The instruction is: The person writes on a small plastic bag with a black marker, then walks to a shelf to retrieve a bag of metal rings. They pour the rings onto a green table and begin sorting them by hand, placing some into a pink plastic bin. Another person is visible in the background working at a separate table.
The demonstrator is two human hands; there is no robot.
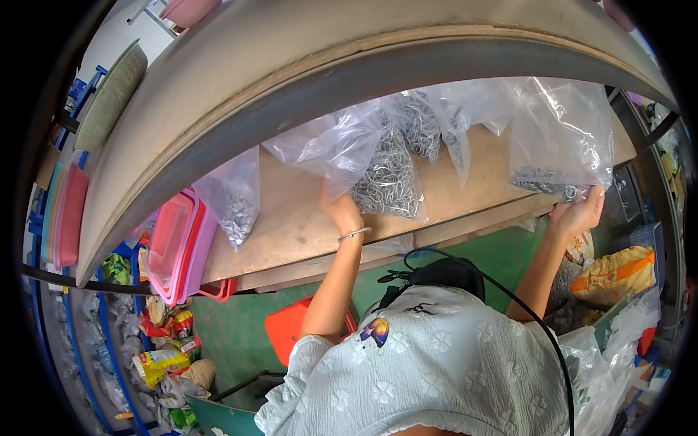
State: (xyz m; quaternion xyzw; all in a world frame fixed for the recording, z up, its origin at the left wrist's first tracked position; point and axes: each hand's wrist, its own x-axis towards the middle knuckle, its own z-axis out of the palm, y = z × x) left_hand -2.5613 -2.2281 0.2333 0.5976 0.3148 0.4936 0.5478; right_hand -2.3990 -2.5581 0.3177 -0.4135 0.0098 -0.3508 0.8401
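Note:
On the wooden shelf lies a clear plastic bag of silvery bent wire pieces, like small hooks or rings (389, 178). My left hand (340, 211), a bracelet at its wrist, is against this bag's left side; its fingers are hidden behind the plastic film. At the right, my right hand (579, 216) is closed on the lower corner of another clear plastic bag (556, 138), with a small heap of dark metal pieces along its bottom. Behind and between them sit more bags of metal pieces (420, 127).
A bag of small grey pieces (238, 214) lies on the shelf's left, beside stacked pink and red plastic baskets (174, 251). An upper board (363, 54) overhangs the shelf. Below stands a red stool (283, 330). Coloured packets (163, 363) lie lower left; an orange-and-white sack (614, 276), right.

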